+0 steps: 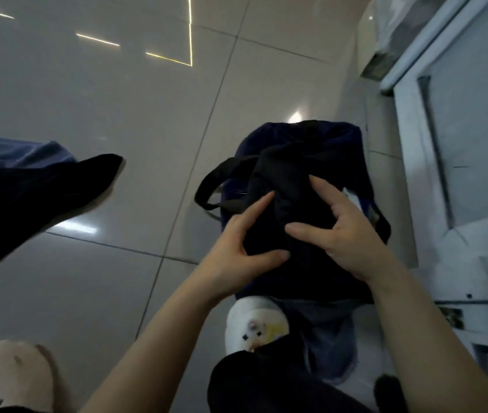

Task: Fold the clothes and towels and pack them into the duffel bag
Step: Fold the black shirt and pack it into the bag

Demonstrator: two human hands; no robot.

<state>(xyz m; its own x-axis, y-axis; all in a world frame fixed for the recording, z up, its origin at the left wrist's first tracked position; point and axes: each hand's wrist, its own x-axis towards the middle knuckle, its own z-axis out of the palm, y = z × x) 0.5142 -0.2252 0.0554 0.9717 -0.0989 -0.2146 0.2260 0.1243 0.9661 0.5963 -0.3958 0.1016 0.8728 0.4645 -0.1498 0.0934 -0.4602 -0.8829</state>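
While both hands grip dark garment over duffel bag, floor w/ room left.

No writing can be read anywhere here. A pale tag peeks out of the duffel bag by the right hand, but it is too blurred to make out any print. The slippers carry small cartoon marks only, with no letters or numbers.
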